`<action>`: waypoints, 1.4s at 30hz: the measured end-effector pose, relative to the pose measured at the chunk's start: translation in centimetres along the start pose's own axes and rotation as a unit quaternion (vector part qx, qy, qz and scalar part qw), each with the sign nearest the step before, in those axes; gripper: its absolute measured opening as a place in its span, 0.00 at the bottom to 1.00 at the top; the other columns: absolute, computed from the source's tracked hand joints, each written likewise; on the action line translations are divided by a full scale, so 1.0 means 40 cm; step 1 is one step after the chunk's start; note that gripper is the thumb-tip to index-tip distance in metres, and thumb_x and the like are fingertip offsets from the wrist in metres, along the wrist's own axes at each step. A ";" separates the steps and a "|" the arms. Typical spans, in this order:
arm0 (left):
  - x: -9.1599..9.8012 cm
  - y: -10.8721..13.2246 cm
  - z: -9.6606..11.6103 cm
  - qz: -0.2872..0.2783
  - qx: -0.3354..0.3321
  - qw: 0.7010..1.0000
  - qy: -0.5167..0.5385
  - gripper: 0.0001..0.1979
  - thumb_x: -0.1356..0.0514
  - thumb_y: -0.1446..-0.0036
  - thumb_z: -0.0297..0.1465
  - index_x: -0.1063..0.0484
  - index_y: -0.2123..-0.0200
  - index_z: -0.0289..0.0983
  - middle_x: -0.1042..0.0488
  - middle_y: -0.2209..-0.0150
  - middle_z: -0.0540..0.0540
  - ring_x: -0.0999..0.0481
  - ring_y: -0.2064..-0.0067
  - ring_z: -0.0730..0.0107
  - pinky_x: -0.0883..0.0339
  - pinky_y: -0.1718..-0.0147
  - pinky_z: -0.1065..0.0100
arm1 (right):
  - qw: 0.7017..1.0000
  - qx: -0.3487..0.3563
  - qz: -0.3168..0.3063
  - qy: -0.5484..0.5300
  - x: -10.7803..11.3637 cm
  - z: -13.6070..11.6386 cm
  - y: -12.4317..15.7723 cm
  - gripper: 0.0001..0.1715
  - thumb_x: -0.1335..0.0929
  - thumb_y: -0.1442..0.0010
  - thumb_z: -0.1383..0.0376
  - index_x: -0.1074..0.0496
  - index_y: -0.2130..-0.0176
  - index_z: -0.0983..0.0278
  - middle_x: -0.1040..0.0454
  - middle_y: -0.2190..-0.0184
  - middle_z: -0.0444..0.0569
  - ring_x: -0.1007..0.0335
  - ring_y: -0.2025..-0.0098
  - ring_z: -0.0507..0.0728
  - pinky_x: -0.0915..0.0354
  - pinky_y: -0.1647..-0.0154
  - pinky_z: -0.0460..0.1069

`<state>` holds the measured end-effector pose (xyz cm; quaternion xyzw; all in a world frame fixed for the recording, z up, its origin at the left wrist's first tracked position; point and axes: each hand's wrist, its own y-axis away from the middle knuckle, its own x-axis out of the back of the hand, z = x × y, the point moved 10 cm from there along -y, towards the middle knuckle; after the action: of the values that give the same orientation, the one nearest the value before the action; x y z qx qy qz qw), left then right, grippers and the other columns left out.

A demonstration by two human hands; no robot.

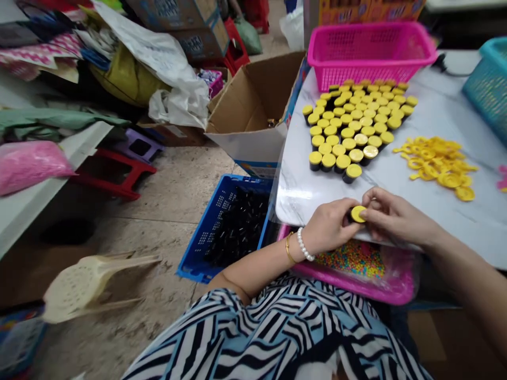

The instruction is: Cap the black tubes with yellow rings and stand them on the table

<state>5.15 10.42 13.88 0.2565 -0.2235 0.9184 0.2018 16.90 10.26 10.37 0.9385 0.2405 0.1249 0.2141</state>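
Just over the near table edge, my left hand (331,221) is closed around a small black container with a yellow cap (358,214). My right hand (390,214) is closed too, its thumb and fingers pressed on the cap from the right. Beyond them, many matching yellow-capped black containers (348,132) stand upright in a tight group. To the right lies a loose heap of yellow plastic caps with rings (438,163). Below my hands, a pink tray (396,293) holds tiny multicoloured beads or candies (352,258), partly covered by my left arm and the table.
A pink basket (372,68) stands at the table's back, a teal basket (487,89) at the right. On the floor to the left are a blue crate (198,248) of black containers, an open cardboard box (253,105) and a cream stool (79,287).
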 end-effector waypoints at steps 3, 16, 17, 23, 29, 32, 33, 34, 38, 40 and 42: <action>0.018 0.007 -0.003 0.055 -0.003 0.998 -0.031 0.13 0.31 0.42 0.32 0.24 0.54 0.35 0.26 0.56 0.44 0.24 0.59 0.69 0.25 0.58 0.68 | 0.992 0.057 0.063 0.092 0.011 -0.015 0.020 0.35 0.25 0.44 0.45 0.35 0.47 0.58 0.27 0.69 0.42 0.32 0.75 0.49 0.37 0.75 0.45; 0.041 0.032 0.026 0.117 -0.095 0.988 -0.019 0.18 0.32 0.37 0.36 0.25 0.48 0.34 0.26 0.64 0.48 0.28 0.69 0.75 0.25 0.63 0.69 | 0.801 0.086 0.457 0.376 0.326 -0.158 -0.037 0.30 0.32 0.37 0.50 0.26 0.44 0.65 0.21 0.68 0.49 0.27 0.67 0.54 0.33 0.59 0.49; 0.050 0.049 0.042 0.117 -0.133 0.984 0.009 0.14 0.34 0.35 0.35 0.24 0.49 0.34 0.25 0.65 0.47 0.27 0.68 0.76 0.25 0.64 0.71 | 0.792 0.086 0.461 0.392 0.334 -0.152 -0.018 0.28 0.33 0.37 0.52 0.25 0.44 0.65 0.20 0.64 0.52 0.26 0.64 0.55 0.33 0.55 0.50; 0.008 0.177 0.031 -0.037 -0.236 0.971 0.030 0.10 0.40 0.30 0.33 0.22 0.52 0.36 0.19 0.61 0.43 0.20 0.61 0.73 0.23 0.61 0.72 | 0.752 0.056 0.446 0.482 0.345 -0.017 0.110 0.25 0.35 0.37 0.54 0.19 0.53 0.69 0.24 0.48 0.65 0.30 0.46 0.64 0.38 0.47 0.56; -0.173 0.256 -0.134 -0.256 -0.160 0.927 -0.223 0.17 0.45 0.30 0.26 0.24 0.42 0.35 0.21 0.48 0.38 0.21 0.49 0.62 0.26 0.48 0.62 | 0.669 0.190 0.479 0.536 0.243 0.009 0.192 0.27 0.34 0.38 0.45 0.21 0.65 0.65 0.24 0.69 0.54 0.29 0.60 0.57 0.35 0.54 0.52; -0.240 0.250 -0.156 -0.313 -0.166 0.892 -0.281 0.17 0.46 0.29 0.27 0.23 0.43 0.37 0.22 0.46 0.38 0.23 0.45 0.57 0.30 0.45 0.59 | 0.676 0.173 0.526 0.486 0.272 0.016 0.211 0.24 0.32 0.37 0.48 0.22 0.64 0.67 0.25 0.71 0.52 0.31 0.64 0.53 0.36 0.56 0.50; -0.258 0.245 -0.158 -0.332 -0.164 0.883 -0.287 0.16 0.46 0.29 0.27 0.22 0.45 0.37 0.22 0.47 0.38 0.23 0.46 0.57 0.30 0.47 0.60 | 0.684 0.164 0.535 0.468 0.285 0.020 0.212 0.24 0.32 0.37 0.49 0.21 0.61 0.68 0.25 0.70 0.51 0.32 0.65 0.52 0.36 0.57 0.50; -0.273 0.239 -0.158 -0.351 -0.160 0.878 -0.285 0.15 0.46 0.30 0.27 0.22 0.46 0.37 0.22 0.48 0.38 0.23 0.47 0.57 0.30 0.49 0.62 | 0.692 0.158 0.541 0.451 0.296 0.025 0.213 0.24 0.31 0.36 0.49 0.21 0.59 0.68 0.24 0.68 0.51 0.32 0.66 0.51 0.36 0.58 0.49; -0.306 0.229 -0.136 -0.402 -0.147 0.883 -0.194 0.17 0.38 0.33 0.32 0.27 0.43 0.36 0.22 0.50 0.38 0.21 0.51 0.59 0.30 0.55 0.66 | 0.717 0.153 0.539 0.414 0.312 0.039 0.211 0.23 0.30 0.36 0.51 0.21 0.57 0.70 0.23 0.65 0.52 0.31 0.64 0.51 0.36 0.58 0.48; -0.313 0.239 -0.120 -0.427 -0.140 0.885 -0.125 0.19 0.37 0.33 0.33 0.28 0.41 0.35 0.20 0.52 0.38 0.20 0.52 0.59 0.30 0.56 0.67 | 0.723 0.163 0.538 0.401 0.308 0.038 0.216 0.23 0.30 0.36 0.52 0.21 0.56 0.70 0.22 0.64 0.52 0.32 0.65 0.50 0.36 0.59 0.48; -0.316 0.252 -0.102 -0.449 -0.125 0.884 -0.046 0.18 0.39 0.31 0.35 0.29 0.42 0.35 0.19 0.55 0.40 0.18 0.56 0.62 0.30 0.59 0.68 | 0.730 0.177 0.534 0.389 0.298 0.031 0.221 0.24 0.31 0.35 0.52 0.20 0.55 0.70 0.22 0.63 0.52 0.33 0.67 0.49 0.37 0.60 0.48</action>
<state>8.67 1.03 0.55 0.3441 -0.2070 0.6810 0.6123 31.02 8.85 14.95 0.8027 -0.2203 0.5275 -0.1699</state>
